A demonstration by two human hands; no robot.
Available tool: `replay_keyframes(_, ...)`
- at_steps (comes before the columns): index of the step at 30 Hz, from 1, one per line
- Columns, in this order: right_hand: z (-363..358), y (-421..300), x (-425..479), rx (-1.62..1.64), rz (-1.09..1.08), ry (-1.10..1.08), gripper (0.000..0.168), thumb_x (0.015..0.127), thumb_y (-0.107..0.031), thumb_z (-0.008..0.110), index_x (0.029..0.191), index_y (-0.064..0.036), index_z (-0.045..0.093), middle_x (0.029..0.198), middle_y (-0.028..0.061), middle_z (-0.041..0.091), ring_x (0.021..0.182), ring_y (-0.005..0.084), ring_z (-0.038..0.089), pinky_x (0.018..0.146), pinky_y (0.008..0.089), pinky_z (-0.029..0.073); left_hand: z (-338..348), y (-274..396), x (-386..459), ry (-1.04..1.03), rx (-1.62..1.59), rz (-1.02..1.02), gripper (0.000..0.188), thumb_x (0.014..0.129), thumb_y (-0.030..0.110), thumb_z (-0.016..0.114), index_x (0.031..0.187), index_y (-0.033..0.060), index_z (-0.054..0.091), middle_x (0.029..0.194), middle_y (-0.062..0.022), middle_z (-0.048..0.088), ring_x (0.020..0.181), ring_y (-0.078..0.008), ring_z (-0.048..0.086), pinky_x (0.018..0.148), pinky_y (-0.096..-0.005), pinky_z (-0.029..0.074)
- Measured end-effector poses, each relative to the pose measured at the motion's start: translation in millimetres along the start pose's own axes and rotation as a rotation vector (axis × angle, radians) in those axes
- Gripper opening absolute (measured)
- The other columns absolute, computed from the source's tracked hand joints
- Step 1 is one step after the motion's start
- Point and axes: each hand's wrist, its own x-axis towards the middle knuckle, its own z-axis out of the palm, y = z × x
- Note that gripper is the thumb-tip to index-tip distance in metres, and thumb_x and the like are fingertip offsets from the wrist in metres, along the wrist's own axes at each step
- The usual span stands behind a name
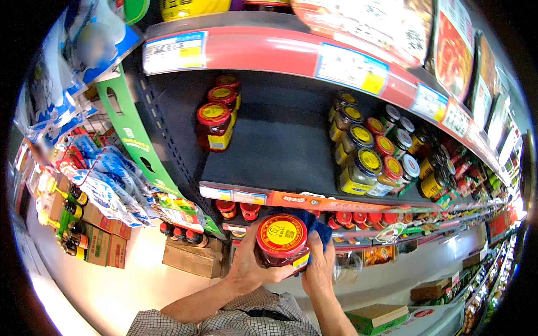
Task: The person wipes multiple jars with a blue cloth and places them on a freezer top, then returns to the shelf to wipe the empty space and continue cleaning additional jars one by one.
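Note:
Close in front of me, my left hand (248, 264) grips a glass jar (282, 240) with a red-rimmed yellow lid and dark red contents. My right hand (320, 262) holds a dark blue cloth (321, 231) against the jar's right side. Part of the cloth is hidden behind the jar. Beyond them is a dark shelf board (269, 155). A short row of matching red-lidded jars (214, 126) stands at its left end. To the right are glass jars with yellow-and-black lids (361, 172).
A red shelf edge with price tags (260, 48) curves overhead. Hanging blue-and-white bags (113, 180) and a green upright strip (130, 130) border the left. A cardboard box (191, 256) sits on the floor; red-lidded jars (361, 218) line the lower shelf.

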Motion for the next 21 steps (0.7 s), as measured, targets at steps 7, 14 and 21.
replay_keyframes(7,-8.3,4.8,-7.7,0.151,0.059,-0.065,0.045,0.096,-0.030,0.064,0.126,0.002,0.051,0.101,0.0114,0.068,0.072,0.0205,0.070,0.053,0.0319,0.060,-28.7,50.1,32.2,0.226,-0.036,0.075,0.082,0.066,0.006,0.088,0.137,-0.0013,0.047,0.125,-0.0132,0.064,0.115,-0.0219,0.063,0.104,-0.0385,0.051)
replay_keyframes(14,-9.1,19.5,-17.2,0.187,0.144,0.003,0.034,0.099,-0.028,0.060,0.119,-0.001,0.056,0.097,0.0089,0.067,0.074,0.0167,0.067,0.058,0.0297,0.057,-62.8,58.4,73.4,0.372,0.009,0.352,0.078,0.071,0.009,0.083,0.139,-0.0026,0.048,0.126,-0.0146,0.064,0.117,-0.0234,0.063,0.107,-0.0394,0.048)
replay_keyframes(21,-12.1,20.5,-20.7,0.226,0.180,-0.008,0.023,0.101,-0.023,0.061,0.112,-0.003,0.064,0.094,-0.0002,0.065,0.078,0.0089,0.061,0.066,0.0254,0.051,-89.4,47.7,93.6,0.434,0.153,0.416,0.078,0.073,0.014,0.081,0.141,-0.0029,0.047,0.126,-0.0150,0.063,0.115,-0.0227,0.062,0.105,-0.0377,0.048)
